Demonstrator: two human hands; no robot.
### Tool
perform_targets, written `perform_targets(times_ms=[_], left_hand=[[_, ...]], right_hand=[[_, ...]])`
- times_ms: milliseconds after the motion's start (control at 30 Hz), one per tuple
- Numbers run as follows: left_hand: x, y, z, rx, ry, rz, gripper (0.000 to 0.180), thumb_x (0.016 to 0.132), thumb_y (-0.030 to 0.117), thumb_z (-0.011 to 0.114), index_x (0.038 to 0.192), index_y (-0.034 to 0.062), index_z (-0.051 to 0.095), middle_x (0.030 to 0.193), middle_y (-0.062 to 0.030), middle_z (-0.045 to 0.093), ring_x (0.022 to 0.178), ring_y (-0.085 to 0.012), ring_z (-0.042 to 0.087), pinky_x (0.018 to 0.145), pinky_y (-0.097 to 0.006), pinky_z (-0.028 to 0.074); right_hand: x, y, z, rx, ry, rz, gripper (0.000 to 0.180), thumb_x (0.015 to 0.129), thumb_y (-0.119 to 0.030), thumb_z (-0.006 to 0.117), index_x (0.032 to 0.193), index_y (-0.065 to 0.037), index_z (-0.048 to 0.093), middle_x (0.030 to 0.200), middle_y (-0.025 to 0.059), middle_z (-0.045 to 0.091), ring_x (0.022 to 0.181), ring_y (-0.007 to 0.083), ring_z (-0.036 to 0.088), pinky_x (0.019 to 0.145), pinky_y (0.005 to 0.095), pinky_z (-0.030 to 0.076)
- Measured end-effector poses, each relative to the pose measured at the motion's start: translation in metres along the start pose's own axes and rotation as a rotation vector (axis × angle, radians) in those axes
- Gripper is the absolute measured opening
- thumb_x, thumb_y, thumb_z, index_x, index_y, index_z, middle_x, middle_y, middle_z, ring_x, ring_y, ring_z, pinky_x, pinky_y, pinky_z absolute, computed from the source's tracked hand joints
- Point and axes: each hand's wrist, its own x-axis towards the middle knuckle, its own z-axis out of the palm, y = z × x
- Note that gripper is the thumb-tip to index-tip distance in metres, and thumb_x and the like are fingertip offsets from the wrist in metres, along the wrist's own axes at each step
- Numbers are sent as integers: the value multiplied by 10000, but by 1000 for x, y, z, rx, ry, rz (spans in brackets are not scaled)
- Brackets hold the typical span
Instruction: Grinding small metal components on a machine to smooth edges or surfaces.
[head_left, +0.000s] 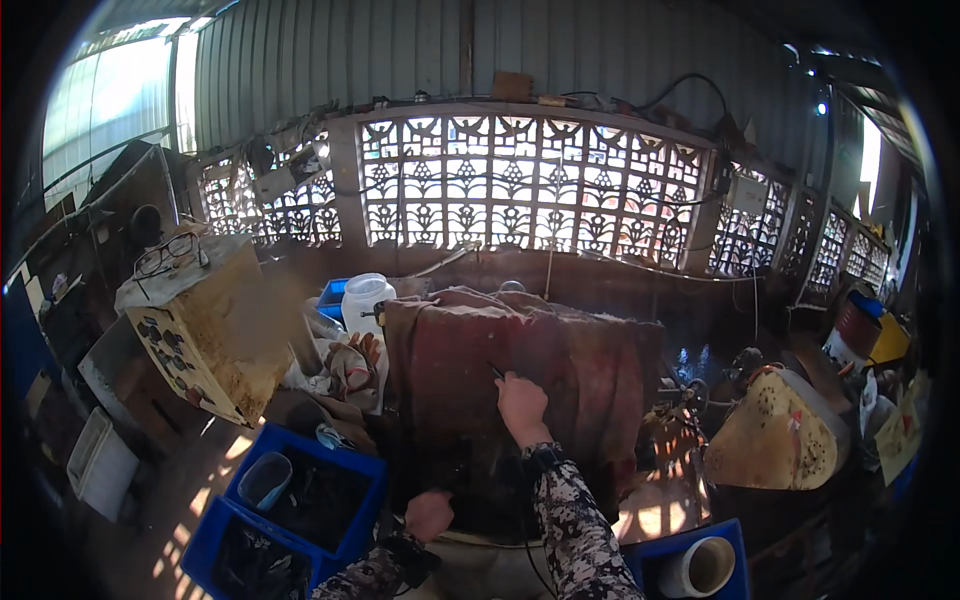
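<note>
My right hand is closed, its fingers pinched round a thin dark stick-like piece whose tip points up and left. It is in front of a dark red cloth draped over a bulky, box-like form. Lower and to the left, my left hand is curled into a fist near the dark lower part of that form. Whatever it grips, if anything, is hidden. Beside it are blue bins with dark thin pieces and a clear scoop-like container inside.
A yellowed control box with knobs and eyeglasses on top stands at the left. Behind it are a white plastic jug and work gloves. At the right are a stained yellowish housing and a blue bin holding a pale cylinder.
</note>
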Motion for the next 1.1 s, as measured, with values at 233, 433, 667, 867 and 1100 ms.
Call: perform_targets(times_ms=[233, 433, 667, 867, 1100], left_hand=[[6, 6, 1, 38, 46, -18, 215, 760, 122, 546, 916, 91, 690, 865, -151, 657, 862, -334, 642, 742, -447, 525], [-3, -5, 0, -155, 260, -84, 288, 770, 55, 541, 1024, 69, 675, 898, -162, 634, 858, -369, 621, 750, -435, 516], [28, 1, -13, -204, 434, 45, 401, 740, -37, 529, 1131, 5, 606, 1009, -193, 609, 942, -382, 601, 816, -437, 502], [44, 1, -1, -8, -90, 152, 456, 745, 4, 549, 1199, 17, 577, 1084, -209, 615, 1009, -392, 591, 877, -443, 491], [34, -10, 15, 101, -290, 213, 182, 817, 133, 573, 960, 40, 636, 946, -174, 636, 879, -347, 638, 733, -458, 530]], right_hand=[[1, 2, -21, 65, -87, 88, 251, 898, -319, 592, 882, -71, 633, 772, 144, 670, 748, 367, 668, 652, 481, 531], [-84, -9, -70, 405, -130, 30, 304, 872, -370, 627, 860, -67, 612, 765, 202, 638, 761, 412, 625, 624, 499, 488], [-228, -11, -125, 566, -235, -48, 217, 851, -267, 686, 929, -65, 677, 797, 169, 664, 718, 354, 649, 634, 403, 519], [-305, 16, -120, 484, -407, -309, 355, 724, -208, 729, 1063, -146, 644, 868, 76, 685, 753, 265, 672, 645, 385, 530], [-308, 11, -127, 463, -442, -327, 313, 710, -181, 726, 1010, -143, 644, 806, 61, 662, 686, 255, 655, 593, 375, 517]])
